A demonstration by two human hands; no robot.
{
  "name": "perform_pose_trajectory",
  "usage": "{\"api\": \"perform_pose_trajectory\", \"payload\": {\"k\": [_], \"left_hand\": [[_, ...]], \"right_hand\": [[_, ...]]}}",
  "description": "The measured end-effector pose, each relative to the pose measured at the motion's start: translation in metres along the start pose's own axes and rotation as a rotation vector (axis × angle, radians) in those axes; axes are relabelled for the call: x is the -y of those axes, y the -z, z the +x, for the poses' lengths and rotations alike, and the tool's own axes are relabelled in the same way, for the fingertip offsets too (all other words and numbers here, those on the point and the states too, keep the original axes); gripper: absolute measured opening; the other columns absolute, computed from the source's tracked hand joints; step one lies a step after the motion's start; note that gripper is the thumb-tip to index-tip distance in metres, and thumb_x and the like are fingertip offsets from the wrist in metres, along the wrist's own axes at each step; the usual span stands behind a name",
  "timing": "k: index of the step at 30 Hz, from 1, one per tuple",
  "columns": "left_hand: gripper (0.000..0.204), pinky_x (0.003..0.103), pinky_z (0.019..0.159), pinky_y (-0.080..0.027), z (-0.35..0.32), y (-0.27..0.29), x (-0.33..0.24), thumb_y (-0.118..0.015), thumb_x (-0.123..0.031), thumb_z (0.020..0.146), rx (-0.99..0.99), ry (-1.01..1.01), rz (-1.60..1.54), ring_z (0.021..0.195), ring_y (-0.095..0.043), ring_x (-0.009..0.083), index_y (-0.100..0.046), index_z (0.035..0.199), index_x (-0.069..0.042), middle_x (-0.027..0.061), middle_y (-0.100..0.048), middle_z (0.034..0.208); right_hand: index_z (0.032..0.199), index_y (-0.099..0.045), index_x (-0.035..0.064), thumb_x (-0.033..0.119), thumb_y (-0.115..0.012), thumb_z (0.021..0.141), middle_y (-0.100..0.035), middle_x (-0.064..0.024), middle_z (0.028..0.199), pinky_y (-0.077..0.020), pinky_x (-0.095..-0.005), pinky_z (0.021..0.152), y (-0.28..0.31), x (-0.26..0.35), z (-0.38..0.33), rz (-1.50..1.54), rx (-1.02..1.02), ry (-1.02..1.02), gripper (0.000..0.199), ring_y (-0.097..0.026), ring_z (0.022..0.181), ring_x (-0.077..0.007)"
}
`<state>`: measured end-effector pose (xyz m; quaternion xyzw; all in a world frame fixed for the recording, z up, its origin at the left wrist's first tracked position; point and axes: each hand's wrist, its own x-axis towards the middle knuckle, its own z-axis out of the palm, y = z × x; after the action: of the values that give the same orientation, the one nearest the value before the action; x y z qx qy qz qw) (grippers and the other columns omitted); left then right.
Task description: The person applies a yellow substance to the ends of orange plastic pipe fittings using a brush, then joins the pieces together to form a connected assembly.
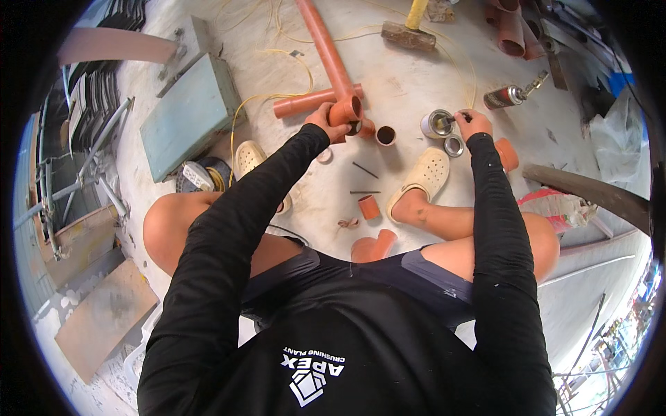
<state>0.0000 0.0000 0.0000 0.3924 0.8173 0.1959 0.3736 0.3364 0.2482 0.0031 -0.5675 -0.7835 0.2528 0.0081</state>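
My left hand [325, 126] is closed round an orange pipe fitting [345, 109], its open end facing up and right. My right hand [474, 123] pinches a small dark-handled brush [451, 120] that reaches into an open metal can [431, 125]; its tip is hidden there. Beside that can lies a round lid [454, 145]. A short orange pipe piece [386, 136] with a dark opening stands between my hands. Behind the fitting in my left hand, a long orange pipe [326, 52] lies across another orange pipe [295, 105].
Two thin dark rods [365, 170] and an orange pipe piece [369, 206] lie between my feet. A hammer [409, 36] and a gas torch [503, 97] lie farther off. At left are a blue-green box [187, 114], a power strip [199, 177] and a yellow cord [236, 128].
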Motion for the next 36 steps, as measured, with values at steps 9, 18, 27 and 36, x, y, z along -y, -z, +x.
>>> {"api": "perform_pose_trajectory", "payload": {"k": [9, 18, 27, 36], "left_hand": [[0.079, 0.041, 0.094, -0.053, -0.002, -0.019, 0.073, -0.081, -0.049, 0.067, -0.088, 0.387, -0.025, 0.107, -0.066, 0.0356, -0.053, 0.128, -0.006, 0.0229, -0.067, 0.114], [0.061, 0.041, 0.094, -0.052, -0.01, -0.059, 0.108, -0.082, -0.033, 0.072, 0.099, 0.282, 0.203, 0.11, -0.062, 0.036, -0.055, 0.12, -0.006, 0.0221, -0.06, 0.12], [0.07, 0.041, 0.097, -0.051, -0.017, -0.063, 0.105, -0.085, -0.028, 0.071, 0.109, 0.343, 0.19, 0.114, -0.061, 0.0386, -0.049, 0.126, -0.006, 0.0233, -0.056, 0.126], [0.065, 0.041, 0.09, -0.055, -0.023, -0.035, 0.083, -0.082, -0.034, 0.069, 0.133, 0.388, 0.142, 0.102, -0.068, 0.0346, -0.054, 0.118, -0.002, 0.0232, -0.068, 0.108]], "right_hand": [[0.102, -0.075, 0.0098, 0.039, -0.066, 0.088, -0.074, -0.0149, 0.092, -0.0548, -0.0403, 0.082, 0.005, 0.002, 0.014, -0.055, -0.077, 0.018, 0.034, -0.071, 0.09, -0.0324], [0.102, -0.076, 0.0121, 0.041, -0.068, 0.088, -0.074, -0.0131, 0.089, -0.0548, -0.0381, 0.08, -0.003, -0.012, 0.007, 0.0, -0.07, 0.056, 0.033, -0.071, 0.086, -0.0294], [0.103, -0.076, 0.0114, 0.038, -0.069, 0.087, -0.075, -0.0119, 0.09, -0.0552, -0.0362, 0.08, 0.003, -0.007, -0.002, 0.066, -0.122, 0.005, 0.032, -0.072, 0.086, -0.0278], [0.104, -0.076, 0.0112, 0.041, -0.065, 0.09, -0.074, -0.0134, 0.096, -0.0535, -0.0379, 0.085, -0.005, -0.012, -0.012, 0.15, -0.016, -0.008, 0.035, -0.071, 0.092, -0.0284]]}}
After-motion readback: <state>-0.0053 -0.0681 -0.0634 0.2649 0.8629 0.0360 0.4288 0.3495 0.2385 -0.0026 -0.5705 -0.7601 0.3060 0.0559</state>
